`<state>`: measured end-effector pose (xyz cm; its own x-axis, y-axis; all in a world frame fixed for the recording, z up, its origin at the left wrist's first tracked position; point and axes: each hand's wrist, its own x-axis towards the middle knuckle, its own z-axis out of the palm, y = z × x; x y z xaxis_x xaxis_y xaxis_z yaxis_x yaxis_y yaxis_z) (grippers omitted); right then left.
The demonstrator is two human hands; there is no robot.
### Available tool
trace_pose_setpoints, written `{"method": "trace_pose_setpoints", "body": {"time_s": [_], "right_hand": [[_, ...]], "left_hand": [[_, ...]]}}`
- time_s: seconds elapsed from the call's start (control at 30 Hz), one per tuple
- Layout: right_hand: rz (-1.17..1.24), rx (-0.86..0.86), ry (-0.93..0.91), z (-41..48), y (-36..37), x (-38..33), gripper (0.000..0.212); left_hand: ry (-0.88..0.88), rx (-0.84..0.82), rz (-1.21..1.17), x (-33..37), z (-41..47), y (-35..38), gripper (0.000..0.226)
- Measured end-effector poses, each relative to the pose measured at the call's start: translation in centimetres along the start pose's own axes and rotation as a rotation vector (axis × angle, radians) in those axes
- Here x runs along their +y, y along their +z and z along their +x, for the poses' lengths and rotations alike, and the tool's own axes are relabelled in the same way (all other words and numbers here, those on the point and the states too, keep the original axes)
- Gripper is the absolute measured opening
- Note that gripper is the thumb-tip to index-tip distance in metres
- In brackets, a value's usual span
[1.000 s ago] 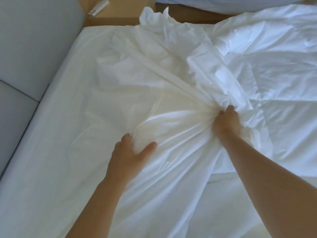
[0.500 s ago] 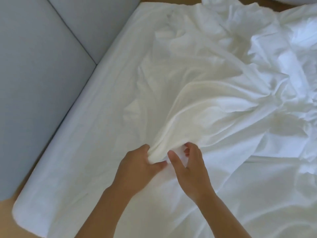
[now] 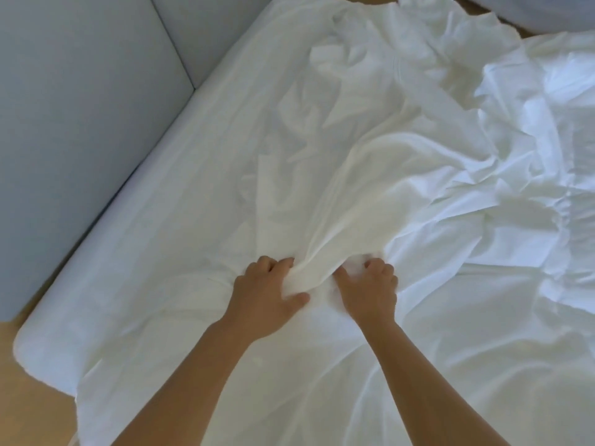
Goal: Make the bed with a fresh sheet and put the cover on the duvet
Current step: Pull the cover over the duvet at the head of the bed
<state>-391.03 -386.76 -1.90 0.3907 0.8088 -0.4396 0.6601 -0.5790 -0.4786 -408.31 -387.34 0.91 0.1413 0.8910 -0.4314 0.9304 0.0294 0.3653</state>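
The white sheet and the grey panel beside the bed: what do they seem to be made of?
White sheet: thin woven cloth, probably cotton, matte; it creases finely and bunches. Grey panel: seemingly upholstered, matte cloth; a seam divides it.

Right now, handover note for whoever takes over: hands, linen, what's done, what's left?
Left hand: grips a raised fold of the white sheet.
Right hand: grips the same fold, close beside the left.
The sheet lies wrinkled over the mattress. Crumpled white bedding is piled on the right.
Done: sheet laid on.
Left: pull it flat, tuck the edges, then do the cover step, which shows no sign of being started.
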Motion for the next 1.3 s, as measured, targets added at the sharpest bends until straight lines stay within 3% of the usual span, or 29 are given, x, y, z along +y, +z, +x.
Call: {"method": "trace_pose_setpoints", "body": {"time_s": [0.07,0.13,0.27,0.33,0.4,0.5,0.53,0.57,0.63,0.7,0.77,0.83,0.93,1.0,1.03,1.1,1.17,1.2,1.23,1.3], "right_hand": [[-0.055,-0.14,-0.068,-0.2,0.1,0.5,0.032],[-0.053,-0.161,-0.163,-0.7,0.0,0.4,0.037],[0.111,0.065,-0.164,-2.2,-2.5,2.5,0.038],[0.221,0.264,-0.04,-3.2,-4.2,5.1,0.036],[0.311,0.334,0.156,-4.6,-4.9,7.7,0.038],[0.214,0.084,0.336,-5.9,-3.6,9.9,0.039],[0.149,0.009,0.348,-6.3,-3.3,9.7,0.038],[0.1,0.006,0.324,-6.5,-3.2,9.2,0.034],[0.09,0.225,0.147,-6.9,-3.5,7.8,0.009],[0.169,0.441,-0.132,-8.0,-3.9,4.5,0.016],[0.255,0.398,-0.323,-9.0,-3.3,0.6,0.016],[0.343,0.156,-0.271,-9.5,-1.8,-3.6,0.021],[0.365,-0.119,0.076,-7.9,0.8,-7.6,0.065],[0.422,-0.159,0.274,-6.3,2.4,-9.2,0.091],[0.438,-0.145,0.362,-5.5,3.3,-9.7,0.1],[0.387,-0.084,0.476,-4.1,5.4,-10.6,0.107],[0.25,-0.013,0.5,-3.1,7.3,-11.1,0.093],[0.214,0.034,0.505,-2.7,8.1,-11.0,0.082],[0.229,0.071,0.513,-2.3,8.7,-10.7,0.07],[0.313,0.121,0.535,-1.8,8.9,-10.0,0.053]], "left_hand": [[-0.023,-0.003,-0.104,0.1,0.4,0.0,0.073],[-0.048,0.002,-0.22,0.3,1.0,-0.4,0.072],[-0.145,0.078,-0.429,1.0,2.9,-1.1,0.061],[-0.193,0.041,-0.344,1.6,4.3,-1.5,0.063],[-0.221,-0.056,-0.207,2.4,5.4,-1.9,0.062],[-0.14,-0.053,-0.197,3.5,6.3,-1.7,0.029],[-0.114,0.014,-0.186,3.7,6.3,-1.8,0.033],[-0.093,0.101,-0.148,3.7,6.2,-2.0,0.035],[-0.06,0.287,-0.103,3.0,6.3,-2.7,0.032],[-0.086,0.416,-0.129,1.6,7.0,-3.8,0.029],[-0.161,0.462,-0.223,0.4,7.7,-5.1,0.027],[-0.171,0.293,-0.347,-0.4,8.5,-6.1,0.026],[-0.096,-0.434,-0.523,-1.4,8.7,-6.5,0.025],[-0.083,-0.696,-0.725,-3.5,9.2,-6.3,0.024],[-0.088,-0.699,-0.824,-4.8,9.6,-6.0,0.024],[-0.118,-0.481,-0.903,-7.8,10.4,-4.7,0.024],[-0.167,-0.108,-0.672,-10.7,11.2,-3.1,0.026],[-0.195,0.001,-0.526,-12.1,11.4,-2.3,0.038],[-0.235,0.024,-0.464,-13.1,11.3,-1.6,0.054],[-0.315,-0.133,-0.56,-14.1,10.8,-0.5,0.074]]}}
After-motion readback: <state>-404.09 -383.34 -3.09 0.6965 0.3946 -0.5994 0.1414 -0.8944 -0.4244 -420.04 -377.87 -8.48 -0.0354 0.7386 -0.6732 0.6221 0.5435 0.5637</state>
